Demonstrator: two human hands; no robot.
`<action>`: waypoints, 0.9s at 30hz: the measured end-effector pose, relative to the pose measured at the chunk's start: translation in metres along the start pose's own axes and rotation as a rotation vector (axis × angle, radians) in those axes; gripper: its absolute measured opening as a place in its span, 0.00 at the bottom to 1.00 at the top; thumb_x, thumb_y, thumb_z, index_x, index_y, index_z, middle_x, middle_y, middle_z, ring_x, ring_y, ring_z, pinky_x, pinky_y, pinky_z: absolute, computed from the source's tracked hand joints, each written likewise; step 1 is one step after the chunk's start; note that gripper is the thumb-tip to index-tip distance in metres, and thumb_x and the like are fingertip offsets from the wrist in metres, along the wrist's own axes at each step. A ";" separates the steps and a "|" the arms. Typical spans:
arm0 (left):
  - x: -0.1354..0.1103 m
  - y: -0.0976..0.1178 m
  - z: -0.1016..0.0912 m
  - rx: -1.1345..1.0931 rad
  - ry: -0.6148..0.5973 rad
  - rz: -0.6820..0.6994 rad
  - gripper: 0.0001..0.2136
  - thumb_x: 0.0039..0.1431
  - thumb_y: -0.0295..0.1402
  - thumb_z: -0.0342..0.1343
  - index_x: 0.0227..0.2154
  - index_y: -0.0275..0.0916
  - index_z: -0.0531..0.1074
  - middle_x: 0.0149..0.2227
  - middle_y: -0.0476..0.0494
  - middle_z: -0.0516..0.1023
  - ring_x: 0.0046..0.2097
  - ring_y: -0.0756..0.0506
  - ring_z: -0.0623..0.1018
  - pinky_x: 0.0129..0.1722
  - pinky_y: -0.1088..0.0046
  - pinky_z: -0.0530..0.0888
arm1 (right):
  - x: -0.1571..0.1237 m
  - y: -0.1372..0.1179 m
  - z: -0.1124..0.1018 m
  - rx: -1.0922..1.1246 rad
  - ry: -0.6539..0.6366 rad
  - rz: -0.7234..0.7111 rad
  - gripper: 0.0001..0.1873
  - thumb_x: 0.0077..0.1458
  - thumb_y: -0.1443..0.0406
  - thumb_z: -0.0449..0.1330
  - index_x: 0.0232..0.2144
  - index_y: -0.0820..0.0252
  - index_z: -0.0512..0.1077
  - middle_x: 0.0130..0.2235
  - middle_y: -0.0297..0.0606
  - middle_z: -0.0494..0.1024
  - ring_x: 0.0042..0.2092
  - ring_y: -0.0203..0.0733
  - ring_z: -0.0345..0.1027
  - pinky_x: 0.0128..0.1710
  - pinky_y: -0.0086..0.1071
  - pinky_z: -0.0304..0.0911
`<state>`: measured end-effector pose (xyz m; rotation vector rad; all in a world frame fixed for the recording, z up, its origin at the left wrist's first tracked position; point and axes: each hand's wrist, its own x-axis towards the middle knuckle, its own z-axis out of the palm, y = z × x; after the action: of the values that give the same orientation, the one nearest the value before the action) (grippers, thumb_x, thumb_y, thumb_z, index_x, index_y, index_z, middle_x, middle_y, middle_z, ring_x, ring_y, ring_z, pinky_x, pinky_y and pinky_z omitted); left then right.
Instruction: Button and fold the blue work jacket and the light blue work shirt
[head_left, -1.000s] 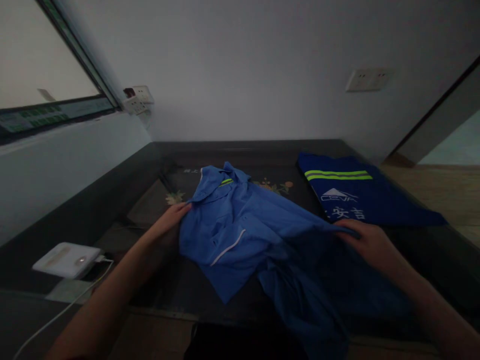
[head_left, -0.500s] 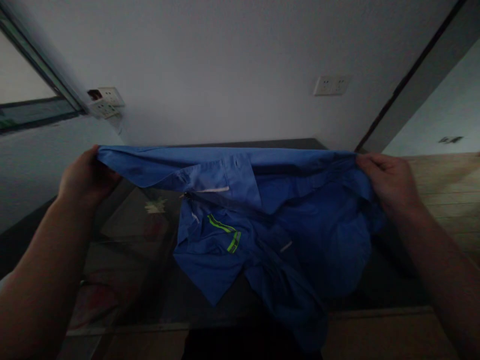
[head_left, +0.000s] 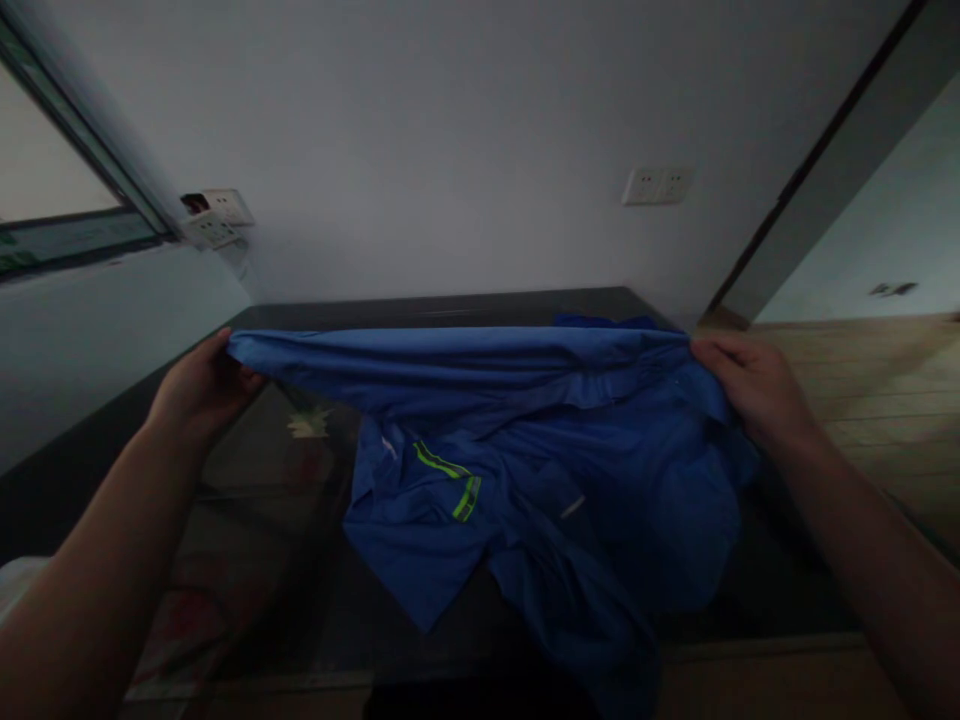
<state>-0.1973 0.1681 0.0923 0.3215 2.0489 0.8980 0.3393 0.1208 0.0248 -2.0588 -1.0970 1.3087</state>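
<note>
A blue work jacket lies crumpled over a dark table, with one part hanging over the near edge. A yellow-green reflective strip shows on its left portion. My left hand pinches one end of the cloth at the left. At the opposite end, my right hand grips the fabric between thumb and fingers. Between both hands the cloth is pulled into a straight, taut edge, raised above the rest of the jacket. Folds hide much of the garment's shape.
The dark glossy table stands against a pale wall. Wall sockets are at the right, and a loose socket box hangs at the left. A window frame is at upper left; wooden flooring lies at right.
Both hands have lowered slightly in view and come a little closer together. The lighter flap with a buttonhole under the stretched edge has turned out of sight.
</note>
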 end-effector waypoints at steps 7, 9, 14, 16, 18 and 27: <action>0.007 -0.003 -0.002 -0.085 -0.035 -0.119 0.15 0.67 0.26 0.38 0.25 0.36 0.62 0.17 0.56 0.69 0.21 0.56 0.68 0.25 0.84 0.71 | 0.003 0.013 0.001 0.077 -0.038 0.069 0.13 0.49 0.56 0.62 0.29 0.60 0.76 0.30 0.33 0.77 0.33 0.37 0.67 0.35 0.28 0.61; 0.009 -0.005 -0.001 -0.098 -0.040 -0.126 0.15 0.67 0.26 0.37 0.25 0.36 0.62 0.17 0.57 0.69 0.21 0.57 0.69 0.25 0.84 0.71 | 0.005 0.018 0.001 0.085 -0.049 0.093 0.13 0.50 0.56 0.62 0.30 0.60 0.76 0.30 0.33 0.78 0.33 0.37 0.68 0.36 0.28 0.61; 0.007 -0.005 0.001 -0.112 -0.046 -0.120 0.16 0.67 0.25 0.38 0.24 0.36 0.62 0.16 0.57 0.68 0.18 0.56 0.68 0.21 0.84 0.70 | 0.007 0.021 0.001 0.057 -0.049 0.070 0.15 0.49 0.54 0.62 0.30 0.60 0.76 0.31 0.34 0.78 0.34 0.38 0.68 0.36 0.29 0.61; 0.006 -0.004 0.001 -0.134 -0.061 -0.113 0.15 0.67 0.25 0.38 0.24 0.36 0.62 0.16 0.57 0.68 0.18 0.56 0.68 0.19 0.85 0.69 | 0.006 0.019 0.003 0.062 -0.031 0.077 0.16 0.47 0.53 0.62 0.29 0.60 0.76 0.30 0.34 0.78 0.33 0.38 0.68 0.35 0.29 0.62; 0.006 -0.004 0.001 -0.149 -0.067 -0.120 0.15 0.67 0.25 0.39 0.23 0.36 0.62 0.17 0.56 0.68 0.18 0.56 0.69 0.20 0.85 0.70 | 0.006 0.017 0.005 0.075 -0.020 0.092 0.17 0.46 0.52 0.63 0.28 0.60 0.76 0.29 0.34 0.77 0.33 0.38 0.67 0.35 0.30 0.62; 0.009 -0.002 -0.013 -0.045 0.024 -0.022 0.14 0.65 0.26 0.40 0.22 0.36 0.58 0.15 0.57 0.62 0.19 0.56 0.64 0.21 0.84 0.69 | -0.014 -0.004 -0.001 -0.122 -0.063 -0.038 0.21 0.50 0.46 0.57 0.27 0.57 0.76 0.28 0.36 0.76 0.31 0.41 0.66 0.31 0.32 0.61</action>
<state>-0.2128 0.1649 0.0901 0.2642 2.0475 0.9365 0.3354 0.1121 0.0356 -2.0849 -1.2656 1.3268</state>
